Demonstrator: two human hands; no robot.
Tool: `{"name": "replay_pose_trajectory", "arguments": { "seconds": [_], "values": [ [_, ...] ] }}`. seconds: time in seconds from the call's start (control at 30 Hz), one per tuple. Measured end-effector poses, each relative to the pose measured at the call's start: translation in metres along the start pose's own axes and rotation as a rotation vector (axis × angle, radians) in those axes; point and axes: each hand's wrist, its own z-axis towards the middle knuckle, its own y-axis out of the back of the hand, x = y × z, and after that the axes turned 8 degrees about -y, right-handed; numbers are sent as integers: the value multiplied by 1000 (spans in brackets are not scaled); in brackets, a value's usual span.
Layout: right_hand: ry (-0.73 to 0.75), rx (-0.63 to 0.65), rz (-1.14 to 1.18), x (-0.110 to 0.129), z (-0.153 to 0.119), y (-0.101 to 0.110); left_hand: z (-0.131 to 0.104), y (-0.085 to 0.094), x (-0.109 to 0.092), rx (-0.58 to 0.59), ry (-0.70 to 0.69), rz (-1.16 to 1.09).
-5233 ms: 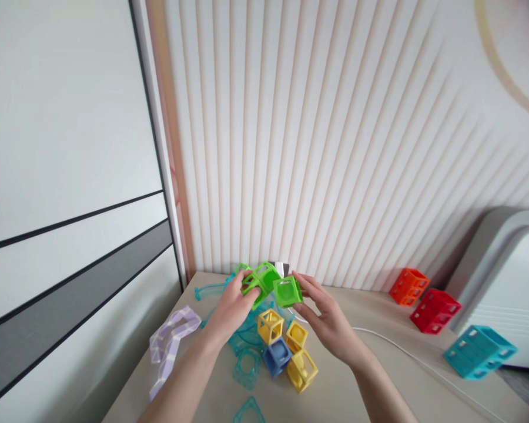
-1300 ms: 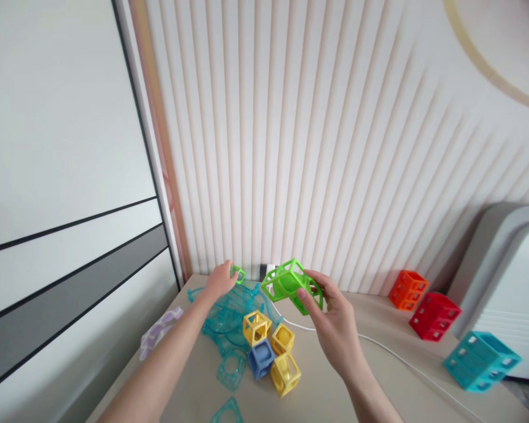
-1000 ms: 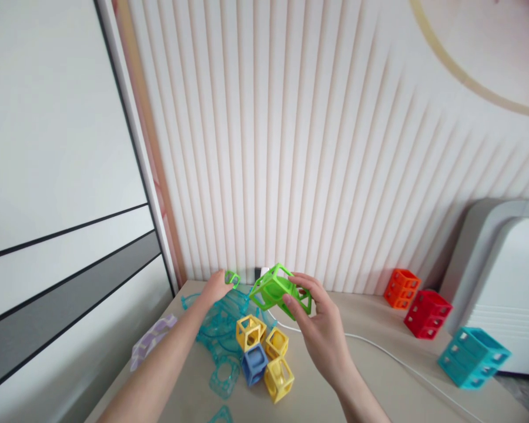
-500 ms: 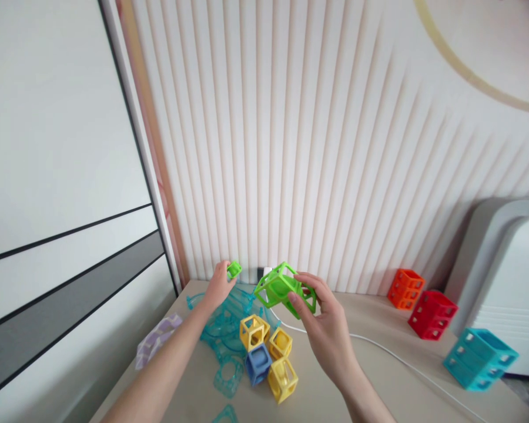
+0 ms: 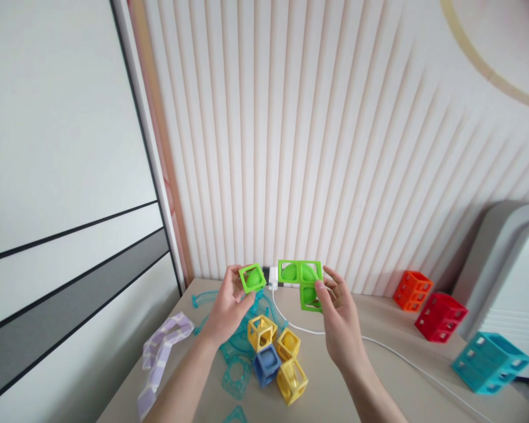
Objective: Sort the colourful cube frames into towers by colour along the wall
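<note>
My left hand [image 5: 229,308] grips a single green cube block [image 5: 253,278], an open frame with a rounded piece inside. My right hand [image 5: 339,311] holds an L-shaped green block piece [image 5: 300,272] of joined cubes, its thumb on the lower cube. A small gap separates the two green pieces, both held above the table. Below them lie several yellow cube blocks [image 5: 292,380] and a blue cube block [image 5: 267,365], bunched together. Translucent teal plastic parts [image 5: 237,377] spread beneath and beside my left forearm, which hides some of them.
A purple and white piece [image 5: 170,343] lies at the table's left. Orange [image 5: 413,291], red [image 5: 441,317] and turquoise [image 5: 491,362] block stacks stand at the right, near a grey-white appliance [image 5: 506,282]. A white cable [image 5: 394,352] runs across the table from a plug [image 5: 273,277] at the wall.
My left hand has moved right with the green cube, closer to the other piece. My right hand has turned its green piece so the L shape faces me. The view has shifted slightly.
</note>
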Motion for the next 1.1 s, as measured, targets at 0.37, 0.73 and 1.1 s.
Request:
{"name": "replay_pose_trajectory", "arguments": {
  "seconds": [0.37,0.73,1.1],
  "values": [
    [-114,5,168,-6,-13,-10,-26,-20,-8,132,-14,89],
    [-160,62,112,-9,-31,-24,-31,-34,-7,45,-228,321],
    [-143,54,169,-5,-21,-12,-27,-7,-24,351,-398,373]
  ]
}}
